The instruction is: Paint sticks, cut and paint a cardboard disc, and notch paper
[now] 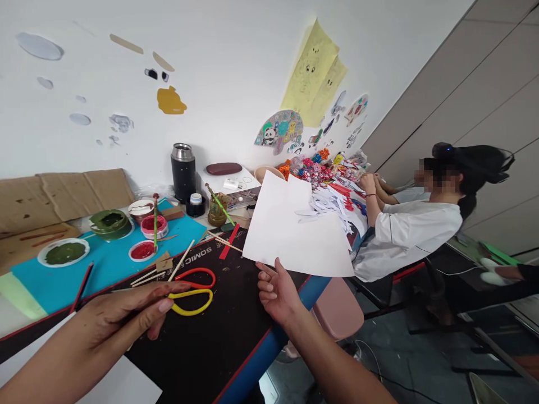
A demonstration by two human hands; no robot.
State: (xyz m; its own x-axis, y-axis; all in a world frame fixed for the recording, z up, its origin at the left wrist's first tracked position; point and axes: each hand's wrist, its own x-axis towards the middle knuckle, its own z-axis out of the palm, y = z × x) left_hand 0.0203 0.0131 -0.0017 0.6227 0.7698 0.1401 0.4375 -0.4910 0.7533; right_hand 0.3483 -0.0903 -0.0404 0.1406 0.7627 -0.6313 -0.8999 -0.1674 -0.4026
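Note:
My left hand pinches a pair of scissors by the end near the pivot. Their red and yellow handle loops point to the right over the black mat; the blades are hidden by my fingers. Palm turned up, my right hand is empty, with the thumb and index finger apart and the other fingers loosely curled. Its fingertips are close to the lower edge of a large white paper sheet; whether they touch it I cannot tell. Thin wooden sticks and a red strip lie nearby.
Paint tubs and a green paint dish stand on blue sheeting. Behind are a black thermos and a brush jar. A person in a white shirt sits right, by paper scraps. A pink stool stands below.

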